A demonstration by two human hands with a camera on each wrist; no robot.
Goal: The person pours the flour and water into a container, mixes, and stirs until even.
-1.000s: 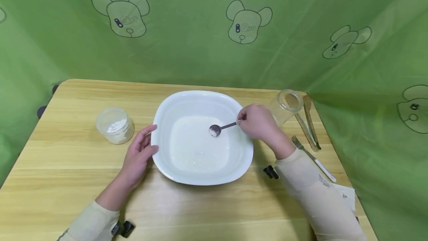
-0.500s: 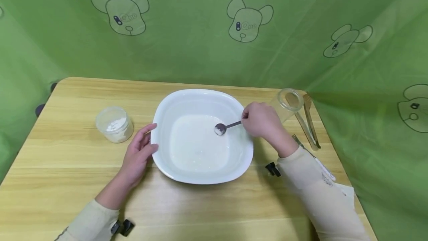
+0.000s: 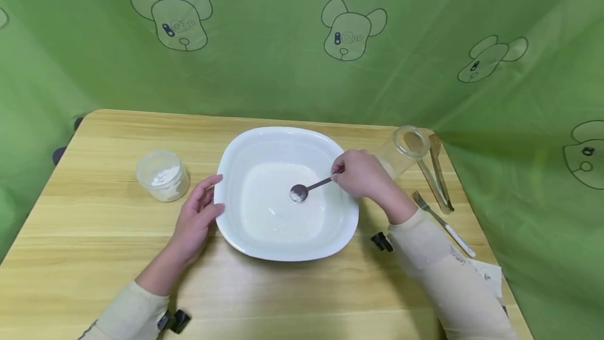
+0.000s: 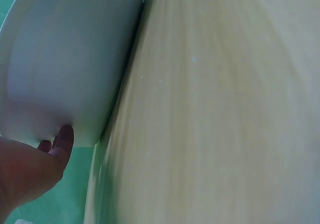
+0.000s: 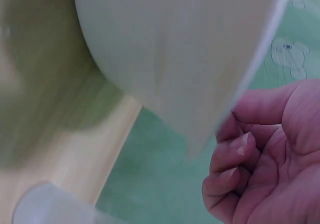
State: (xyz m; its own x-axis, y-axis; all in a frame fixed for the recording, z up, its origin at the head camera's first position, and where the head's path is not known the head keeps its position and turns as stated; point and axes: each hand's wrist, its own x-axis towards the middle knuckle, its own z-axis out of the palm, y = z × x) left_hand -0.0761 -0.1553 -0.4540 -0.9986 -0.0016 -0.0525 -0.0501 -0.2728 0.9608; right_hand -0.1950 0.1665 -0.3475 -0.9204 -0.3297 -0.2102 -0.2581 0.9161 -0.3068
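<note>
A white basin (image 3: 283, 250) stands in the middle of the wooden table, with glints on its inside bottom. At its left side my left hand (image 3: 194, 219) holds the rim and outer wall; the left wrist view shows the thumb against the basin's outside (image 4: 65, 59). My right hand (image 3: 360, 174) pinches a dark measuring spoon (image 3: 299, 193) by its handle over the basin. Some white powder lies in the spoon's bowl. In the right wrist view the spoon is hidden behind the basin wall, while the right hand's fingers (image 5: 230, 156) are curled near the rim.
A clear tub (image 3: 162, 177) with white powder stands left of the basin. To the right are a glass jar (image 3: 408, 146), tongs (image 3: 436, 172), a fork (image 3: 443, 224) and a white tissue (image 3: 488, 277). A green curtain (image 3: 273, 67) hangs behind the table.
My right hand first drew the spoon slightly right, then brought it back left and a little nearer over the basin. The left hand has stayed on the basin's side.
</note>
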